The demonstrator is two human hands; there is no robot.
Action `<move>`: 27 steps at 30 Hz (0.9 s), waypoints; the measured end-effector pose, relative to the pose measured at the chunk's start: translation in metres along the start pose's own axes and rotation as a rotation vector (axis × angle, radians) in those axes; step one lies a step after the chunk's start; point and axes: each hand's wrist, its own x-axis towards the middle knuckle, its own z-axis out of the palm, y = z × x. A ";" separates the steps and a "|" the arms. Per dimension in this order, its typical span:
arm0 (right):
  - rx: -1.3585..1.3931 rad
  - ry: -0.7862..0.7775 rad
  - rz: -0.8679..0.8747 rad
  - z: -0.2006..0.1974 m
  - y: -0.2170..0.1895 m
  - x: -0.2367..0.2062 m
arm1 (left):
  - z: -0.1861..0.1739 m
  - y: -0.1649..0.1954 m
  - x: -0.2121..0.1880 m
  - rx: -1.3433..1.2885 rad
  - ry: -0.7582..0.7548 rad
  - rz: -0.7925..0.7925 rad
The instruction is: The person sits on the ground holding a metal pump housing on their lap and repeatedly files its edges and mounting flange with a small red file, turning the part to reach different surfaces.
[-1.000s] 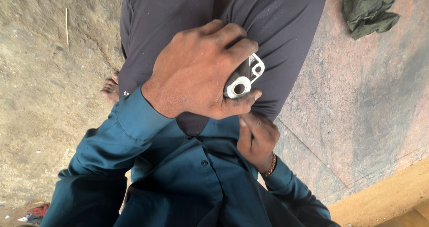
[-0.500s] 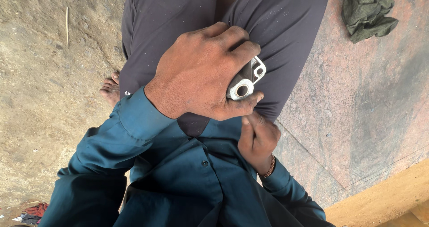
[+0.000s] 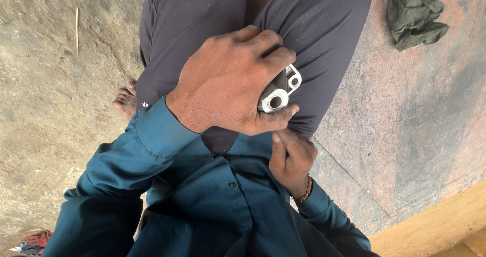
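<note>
**Metal part gripped over the lap**

Left hand (image 3: pixel 228 82) fingers are closing fully around a small grey metal part (image 3: pixel 279 92) at frame centre. Right hand (image 3: pixel 291 155) is curling loosely beneath, seemingly empty. Keeping the grip firm seems wise.

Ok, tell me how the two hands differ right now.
The left hand is spread wide, its fingers wrapped over a small metal part; the right hand is curled into a loose fist and seems to hold nothing. The left hand sits higher, over the dark trousers; the right hand rests just below it against the teal shirt. Only the right wrist wears a bracelet. Both come out of teal sleeves.
</note>
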 end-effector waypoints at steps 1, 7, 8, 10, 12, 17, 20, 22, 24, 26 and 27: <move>0.006 0.002 0.011 0.000 0.000 0.001 | 0.000 -0.001 0.000 0.000 0.007 0.004; 0.026 0.003 -0.023 -0.001 0.004 0.003 | -0.001 0.001 0.000 0.018 0.016 0.007; 0.012 0.002 -0.024 -0.002 0.005 0.003 | -0.002 0.001 -0.001 0.005 0.019 0.010; -0.025 -0.002 0.001 -0.002 0.005 0.002 | -0.002 0.001 0.000 -0.008 0.008 0.006; -0.059 -0.009 0.044 -0.003 0.004 0.001 | -0.002 0.001 0.000 0.002 -0.019 -0.011; 0.023 -0.017 0.175 -0.001 0.002 -0.001 | -0.002 0.001 0.001 0.005 -0.011 -0.006; 0.047 -0.029 0.079 -0.001 0.002 -0.001 | -0.003 0.002 0.000 -0.011 -0.011 -0.013; 0.034 -0.023 0.017 -0.001 0.003 0.000 | -0.003 0.001 0.001 -0.004 -0.004 -0.003; -0.023 -0.004 0.089 -0.002 0.004 0.001 | -0.003 0.001 0.000 0.004 -0.011 0.000; -0.046 -0.001 0.012 -0.001 0.004 0.001 | -0.002 0.002 0.000 -0.004 -0.019 -0.014; -0.054 0.006 -0.033 -0.001 0.004 0.001 | -0.002 0.001 0.000 -0.001 -0.021 -0.015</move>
